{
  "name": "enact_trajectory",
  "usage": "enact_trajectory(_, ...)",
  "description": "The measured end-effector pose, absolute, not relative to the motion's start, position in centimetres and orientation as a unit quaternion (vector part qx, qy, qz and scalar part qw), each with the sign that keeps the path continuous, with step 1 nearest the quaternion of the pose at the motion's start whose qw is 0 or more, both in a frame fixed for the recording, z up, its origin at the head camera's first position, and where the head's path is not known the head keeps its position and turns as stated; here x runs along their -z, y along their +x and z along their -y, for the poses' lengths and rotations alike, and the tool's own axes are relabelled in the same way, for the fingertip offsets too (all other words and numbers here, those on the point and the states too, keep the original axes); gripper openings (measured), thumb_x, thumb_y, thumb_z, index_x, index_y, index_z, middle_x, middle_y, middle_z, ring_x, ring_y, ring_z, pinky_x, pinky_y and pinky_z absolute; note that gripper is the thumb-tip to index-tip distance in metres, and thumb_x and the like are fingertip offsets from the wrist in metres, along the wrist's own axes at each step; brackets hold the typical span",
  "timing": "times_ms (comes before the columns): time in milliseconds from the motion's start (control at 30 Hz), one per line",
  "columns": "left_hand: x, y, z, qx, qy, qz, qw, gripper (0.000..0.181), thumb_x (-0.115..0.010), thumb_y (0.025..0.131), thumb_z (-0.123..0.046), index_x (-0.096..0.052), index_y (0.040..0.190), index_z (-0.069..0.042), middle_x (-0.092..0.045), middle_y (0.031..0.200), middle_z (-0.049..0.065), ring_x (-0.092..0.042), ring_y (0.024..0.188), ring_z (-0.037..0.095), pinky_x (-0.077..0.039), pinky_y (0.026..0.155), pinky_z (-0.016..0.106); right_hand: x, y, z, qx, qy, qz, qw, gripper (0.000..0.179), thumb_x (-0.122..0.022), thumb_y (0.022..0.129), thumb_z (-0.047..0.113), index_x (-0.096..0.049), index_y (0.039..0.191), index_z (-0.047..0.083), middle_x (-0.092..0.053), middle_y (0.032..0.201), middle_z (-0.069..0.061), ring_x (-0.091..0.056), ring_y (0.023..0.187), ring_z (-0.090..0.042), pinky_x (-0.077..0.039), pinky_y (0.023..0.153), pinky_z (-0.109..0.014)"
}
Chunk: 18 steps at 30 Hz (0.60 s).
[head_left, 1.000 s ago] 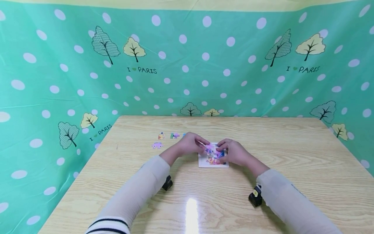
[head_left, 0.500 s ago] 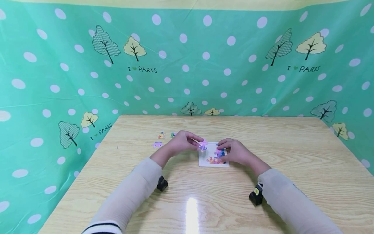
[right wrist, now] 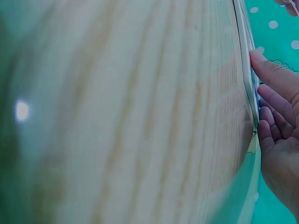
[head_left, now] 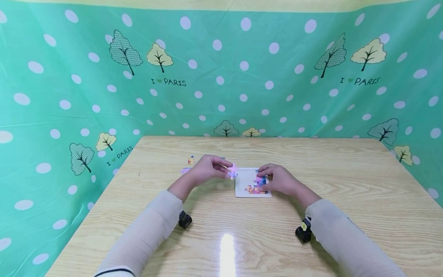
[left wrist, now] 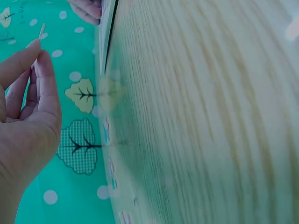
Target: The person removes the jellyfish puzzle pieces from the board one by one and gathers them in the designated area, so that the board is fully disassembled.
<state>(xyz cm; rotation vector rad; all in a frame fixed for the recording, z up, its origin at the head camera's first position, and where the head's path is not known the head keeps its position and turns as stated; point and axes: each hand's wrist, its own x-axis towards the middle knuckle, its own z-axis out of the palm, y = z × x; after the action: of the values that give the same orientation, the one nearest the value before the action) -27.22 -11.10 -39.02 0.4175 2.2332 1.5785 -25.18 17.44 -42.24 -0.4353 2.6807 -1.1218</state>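
My left hand (head_left: 206, 169) pinches a pink and blue jigsaw piece (head_left: 232, 172) between thumb and fingers, just off the left edge of the white puzzle board (head_left: 244, 177). From the left wrist view this piece (left wrist: 42, 31) appears edge-on and raised above the table. My right hand (head_left: 282, 181) rests at the board's right side, thumb and fingertips touching it and the joined jigsaw pieces (head_left: 252, 189) along its right and lower parts. The right wrist view has the right hand (right wrist: 282, 121) with its thumb laid against the board; some of the pieces are hidden under the fingers.
Loose jigsaw pieces lie left of the board: an orange one (head_left: 191, 160) and a purple one (head_left: 185, 170), partly behind the left hand. The wooden table (head_left: 346, 173) ends at a green dotted cloth (head_left: 221, 57).
My left hand has moved left, carrying the pink and blue jigsaw piece from over the board to beside its left edge. The right hand has stayed in place on the board.
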Motion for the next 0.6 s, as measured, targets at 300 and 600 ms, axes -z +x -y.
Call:
enact_trajectory(300, 39.2, -27.0, 12.9, -0.579, 0.124, -0.787, 0.174, 0.038, -0.080, 0.076, 0.003, -0.072, 0.112, -0.004, -0.071, 0.106, 0.008, -0.068, 0.092, 0.019, -0.056, 0.082, 0.030, 42.2, -25.1, -17.4, 0.380, -0.142, -0.908, 0.105, 0.045, -0.086, 0.074, 0.017, -0.072, 0.116, 0.007, -0.057, 0.132, -0.006, -0.042, 0.131, -0.032, -0.031, 0.111, -0.049)
enact_trajectory(600, 39.7, -26.8, 15.0, -0.565, 0.106, -0.804, 0.156, 0.037, -0.080, 0.077, 0.002, -0.072, 0.112, -0.006, -0.056, 0.133, 0.013, -0.066, 0.094, 0.018, -0.055, 0.080, 0.028, 42.2, -25.1, -17.4, 0.381, -0.141, -0.908, 0.104, 0.044, -0.086, 0.074, 0.017, -0.072, 0.115, 0.007, -0.057, 0.132, -0.006, -0.042, 0.131, -0.033, -0.030, 0.111, -0.049)
